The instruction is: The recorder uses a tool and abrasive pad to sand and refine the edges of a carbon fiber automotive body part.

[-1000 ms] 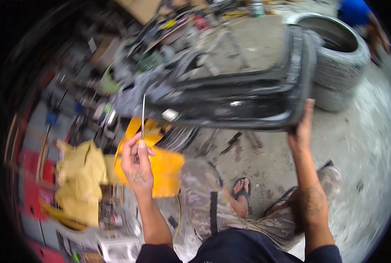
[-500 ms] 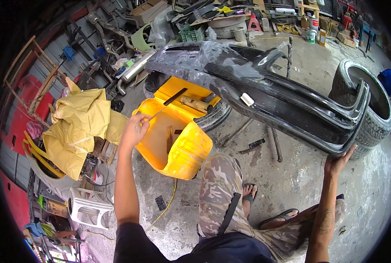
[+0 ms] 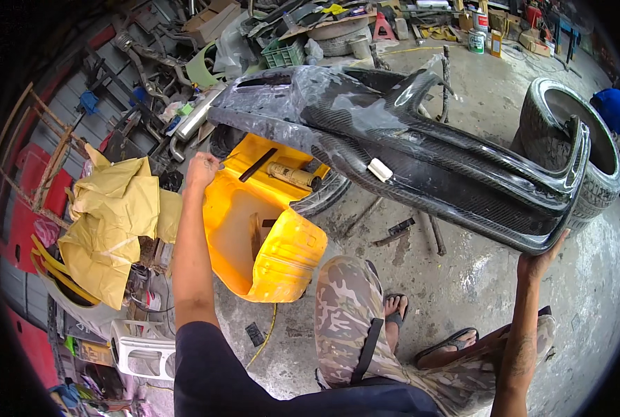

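Observation:
My left hand [image 3: 202, 170] is closed beside the upper left rim of a cut-open yellow plastic container [image 3: 289, 257]. Whatever its fingers hold, if anything, is hidden. A dark flat strip [image 3: 258, 165] and a worn tan cylinder [image 3: 289, 175] lie on the container's far flap; pale liquid and a wooden piece [image 3: 255, 236] are inside. My right hand [image 3: 538, 264] grips the near right lower end of a glossy black carbon-fibre car bumper [image 3: 463, 174], fingers around its edge. A small white block [image 3: 379, 170] rests on the bumper, whose left part has grey, whitish smears.
Tyres [image 3: 591, 153] stand under the bumper's right end. Crumpled yellow-brown paper [image 3: 108, 222] and a white plastic stool [image 3: 143, 347] are at left. A yellow hose [image 3: 264, 340] and a support leg [image 3: 436, 236] are on the floor. Piled parts line the back.
My left hand has moved left and up from over the container to its rim; the thin tool seen in it earlier no longer shows. My right hand keeps its grip on the bumper.

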The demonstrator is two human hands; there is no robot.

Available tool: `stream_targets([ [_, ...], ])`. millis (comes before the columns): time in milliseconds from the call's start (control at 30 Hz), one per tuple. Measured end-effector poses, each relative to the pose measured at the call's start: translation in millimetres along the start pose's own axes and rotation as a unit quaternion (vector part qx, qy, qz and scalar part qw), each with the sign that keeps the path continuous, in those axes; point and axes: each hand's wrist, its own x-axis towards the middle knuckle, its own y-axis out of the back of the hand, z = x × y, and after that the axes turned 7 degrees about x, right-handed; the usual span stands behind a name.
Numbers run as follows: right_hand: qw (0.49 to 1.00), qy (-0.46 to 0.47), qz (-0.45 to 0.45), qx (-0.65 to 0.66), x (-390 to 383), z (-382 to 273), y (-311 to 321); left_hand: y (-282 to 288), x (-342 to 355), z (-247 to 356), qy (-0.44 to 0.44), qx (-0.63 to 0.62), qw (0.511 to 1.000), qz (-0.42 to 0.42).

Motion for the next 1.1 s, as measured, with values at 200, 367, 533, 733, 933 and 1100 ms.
stream_targets([
  [200, 1.0, 0.019, 0.011, -0.011, 2.6, 1.6, 5.8, 16.0, 32.9, -12.1, -0.092, 0.025, 0.995, -0.017],
  [367, 0.999, 0.037, 0.019, -0.005, 4.2, 3.5, 16.5, 48.8, 64.3, 8.8, -0.047, 0.032, 0.978, -0.203],
  [533, 0.999, 0.027, -0.036, -0.016, 22.7, -1.7, 66.4, 45.4, 86.8, 10.9, -0.126, 0.101, 0.971, -0.175],
  [733, 0.998, 0.021, -0.063, -0.02, 24.5, 3.2, 82.3, 44.5, 96.9, -27.0, -0.024, -0.003, 0.966, -0.256],
  [933, 0.992, 0.037, -0.106, -0.052, 36.4, 0.4, 105.9, 45.8, 81.9, -40.9, -0.062, -0.087, 0.971, -0.215],
  [1100, 0.993, 0.027, -0.106, -0.043, 35.2, -0.2, 104.8, 56.6, 71.0, -50.0, -0.032, -0.112, 0.977, -0.178],
])
